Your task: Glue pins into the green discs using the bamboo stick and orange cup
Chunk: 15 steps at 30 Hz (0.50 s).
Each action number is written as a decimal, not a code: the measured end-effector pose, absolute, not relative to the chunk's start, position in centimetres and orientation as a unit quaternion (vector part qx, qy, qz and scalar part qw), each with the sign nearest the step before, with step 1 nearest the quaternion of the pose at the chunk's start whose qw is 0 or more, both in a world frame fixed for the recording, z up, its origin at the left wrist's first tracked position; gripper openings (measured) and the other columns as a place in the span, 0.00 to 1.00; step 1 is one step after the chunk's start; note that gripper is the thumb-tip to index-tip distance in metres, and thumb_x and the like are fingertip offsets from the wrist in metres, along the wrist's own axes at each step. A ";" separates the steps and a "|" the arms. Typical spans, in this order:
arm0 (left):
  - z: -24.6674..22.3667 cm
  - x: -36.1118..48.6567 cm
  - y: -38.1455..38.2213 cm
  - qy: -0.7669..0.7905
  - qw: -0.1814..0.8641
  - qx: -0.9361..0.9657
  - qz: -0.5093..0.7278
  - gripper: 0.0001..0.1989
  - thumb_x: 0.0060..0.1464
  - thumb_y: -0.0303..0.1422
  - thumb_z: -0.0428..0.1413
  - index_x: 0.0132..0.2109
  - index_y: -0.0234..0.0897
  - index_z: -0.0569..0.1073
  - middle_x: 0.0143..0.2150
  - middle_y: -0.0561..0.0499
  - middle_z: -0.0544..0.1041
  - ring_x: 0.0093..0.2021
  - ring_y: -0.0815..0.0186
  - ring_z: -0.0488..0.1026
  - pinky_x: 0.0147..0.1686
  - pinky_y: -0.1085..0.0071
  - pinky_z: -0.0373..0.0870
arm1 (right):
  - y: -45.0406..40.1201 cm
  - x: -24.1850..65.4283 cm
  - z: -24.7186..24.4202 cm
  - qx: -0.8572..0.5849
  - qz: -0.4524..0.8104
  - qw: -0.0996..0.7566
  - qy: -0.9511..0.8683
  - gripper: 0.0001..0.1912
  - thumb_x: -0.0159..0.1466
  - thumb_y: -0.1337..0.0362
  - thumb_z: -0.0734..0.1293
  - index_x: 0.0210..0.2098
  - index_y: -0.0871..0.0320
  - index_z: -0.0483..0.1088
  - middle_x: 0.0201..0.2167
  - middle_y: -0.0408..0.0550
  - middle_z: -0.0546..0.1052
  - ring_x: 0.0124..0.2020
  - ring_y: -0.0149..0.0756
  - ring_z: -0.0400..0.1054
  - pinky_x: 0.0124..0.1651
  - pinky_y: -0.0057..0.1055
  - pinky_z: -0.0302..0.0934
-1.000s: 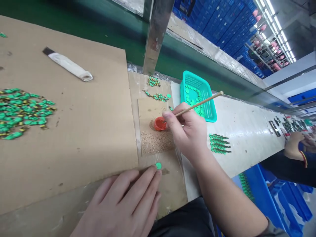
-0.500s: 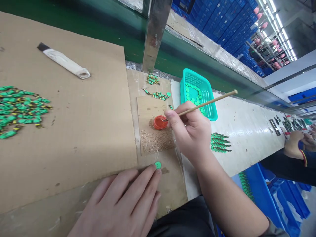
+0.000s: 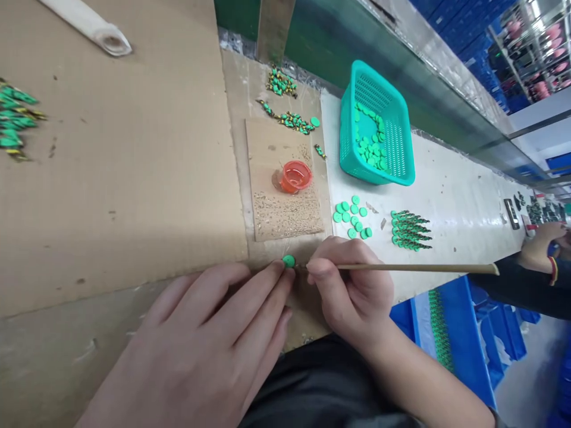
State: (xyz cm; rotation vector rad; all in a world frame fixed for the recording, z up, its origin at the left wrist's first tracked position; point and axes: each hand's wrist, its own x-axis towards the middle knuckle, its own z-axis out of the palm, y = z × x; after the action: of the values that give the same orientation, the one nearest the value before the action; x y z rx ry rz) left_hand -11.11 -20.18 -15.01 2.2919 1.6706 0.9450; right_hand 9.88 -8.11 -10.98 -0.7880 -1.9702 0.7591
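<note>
Fingertips of my left hand (image 3: 218, 333) press on the edge of a small green disc (image 3: 289, 261) lying on the work surface. My right hand (image 3: 352, 285) pinches a thin wooden stick (image 3: 414, 268), whose tip is close beside the disc; whether they touch is too small to tell. Above the hands, a red cup (image 3: 296, 176) of clear liquid stands on a cardboard square (image 3: 263, 154) dotted with small drops. Loose green discs (image 3: 354, 221) lie to the right, near a teal basket (image 3: 408, 148) holding more discs.
Green, black and yellow pieces are piled behind the cardboard square (image 3: 292, 120) and at far left (image 3: 18, 119). A white tube (image 3: 84, 21) lies on the large cardboard sheet (image 3: 156, 166). Assembled pieces (image 3: 410, 230) sit in rows at right. Another person's hand (image 3: 542, 244) is at far right.
My right hand has moved the stick's tip from the red cup down to the green disc, and the stick now lies nearly level. My left hand stays at the disc. The view has shifted.
</note>
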 end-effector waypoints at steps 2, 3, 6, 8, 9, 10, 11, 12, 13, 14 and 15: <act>-14.9 -11.2 -20.2 0.559 0.079 0.764 0.313 0.20 0.79 0.41 0.62 0.72 0.54 0.85 0.73 0.53 0.86 0.65 0.48 0.82 0.63 0.45 0.79 | -7.9 9.8 -10.9 -0.313 0.300 0.426 -0.794 0.14 0.87 0.62 0.72 0.42 0.51 0.73 0.31 0.38 0.78 0.29 0.31 0.74 0.34 0.32 0.70; -14.9 -11.3 -20.2 0.559 0.080 0.764 0.313 0.20 0.79 0.41 0.62 0.72 0.54 0.85 0.73 0.53 0.86 0.65 0.48 0.82 0.63 0.45 0.79 | -7.9 9.7 -10.9 -0.313 0.299 0.425 -0.795 0.14 0.87 0.62 0.72 0.41 0.51 0.73 0.31 0.38 0.79 0.29 0.32 0.74 0.34 0.32 0.70; -14.8 -11.4 -20.1 0.556 0.078 0.766 0.314 0.20 0.79 0.41 0.61 0.72 0.54 0.85 0.73 0.53 0.87 0.64 0.47 0.82 0.62 0.44 0.80 | -7.8 9.6 -10.8 -0.312 0.293 0.426 -0.797 0.14 0.86 0.62 0.73 0.41 0.51 0.73 0.31 0.38 0.79 0.29 0.32 0.74 0.33 0.33 0.71; -14.8 -11.4 -20.1 0.555 0.078 0.767 0.311 0.20 0.79 0.40 0.62 0.72 0.54 0.85 0.73 0.52 0.87 0.64 0.47 0.83 0.62 0.44 0.81 | -7.7 9.6 -10.8 -0.312 0.288 0.423 -0.801 0.15 0.86 0.62 0.73 0.40 0.50 0.73 0.30 0.38 0.79 0.28 0.32 0.74 0.33 0.33 0.71; -14.8 -11.4 -20.0 0.555 0.079 0.768 0.309 0.21 0.79 0.40 0.62 0.72 0.54 0.85 0.73 0.52 0.87 0.64 0.47 0.83 0.62 0.44 0.81 | -7.7 9.5 -10.7 -0.314 0.285 0.420 -0.803 0.15 0.86 0.62 0.73 0.40 0.50 0.73 0.30 0.38 0.79 0.28 0.32 0.74 0.33 0.33 0.71; -14.8 -11.3 -20.0 0.555 0.079 0.769 0.308 0.21 0.79 0.40 0.62 0.73 0.53 0.85 0.73 0.52 0.86 0.64 0.46 0.83 0.63 0.43 0.81 | -7.7 9.5 -10.7 -0.317 0.284 0.416 -0.804 0.16 0.86 0.62 0.73 0.40 0.50 0.72 0.30 0.38 0.79 0.28 0.32 0.74 0.33 0.33 0.71; -14.8 -11.3 -20.0 0.555 0.078 0.769 0.307 0.21 0.79 0.40 0.62 0.72 0.53 0.85 0.74 0.51 0.86 0.65 0.46 0.83 0.63 0.43 0.81 | -7.7 9.5 -10.7 -0.318 0.283 0.414 -0.805 0.16 0.87 0.61 0.72 0.39 0.50 0.72 0.30 0.38 0.79 0.28 0.32 0.74 0.33 0.33 0.71; -14.8 -11.3 -20.0 0.554 0.077 0.770 0.308 0.20 0.79 0.40 0.61 0.72 0.53 0.85 0.74 0.51 0.86 0.65 0.46 0.83 0.63 0.43 0.81 | -7.7 9.5 -10.7 -0.319 0.282 0.413 -0.805 0.16 0.87 0.61 0.72 0.39 0.50 0.72 0.30 0.38 0.79 0.28 0.32 0.74 0.33 0.33 0.72; -14.8 -11.3 -20.0 0.553 0.077 0.770 0.308 0.20 0.80 0.40 0.61 0.72 0.53 0.85 0.73 0.51 0.86 0.65 0.45 0.83 0.63 0.43 0.80 | -7.7 9.5 -10.7 -0.318 0.282 0.412 -0.806 0.16 0.87 0.61 0.73 0.39 0.50 0.72 0.30 0.38 0.79 0.28 0.32 0.74 0.33 0.32 0.72; -14.7 -11.3 -20.1 0.553 0.077 0.770 0.309 0.20 0.80 0.40 0.62 0.72 0.52 0.85 0.73 0.52 0.86 0.66 0.45 0.83 0.64 0.43 0.80 | -7.7 9.5 -10.7 -0.319 0.282 0.411 -0.806 0.16 0.86 0.62 0.73 0.39 0.50 0.72 0.30 0.38 0.78 0.28 0.32 0.74 0.32 0.32 0.72; -14.7 -11.4 -20.1 0.552 0.077 0.770 0.310 0.19 0.80 0.41 0.62 0.71 0.53 0.85 0.73 0.52 0.86 0.66 0.46 0.82 0.64 0.43 0.80 | -7.7 9.5 -10.7 -0.319 0.281 0.409 -0.807 0.16 0.86 0.62 0.73 0.39 0.50 0.72 0.30 0.38 0.78 0.28 0.32 0.74 0.32 0.32 0.72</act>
State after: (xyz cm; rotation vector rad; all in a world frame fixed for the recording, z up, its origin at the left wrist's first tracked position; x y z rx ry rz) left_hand -11.36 -20.11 -14.66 2.3082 1.6535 0.9276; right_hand 9.46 -7.75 -10.67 -0.8043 -2.0332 0.7082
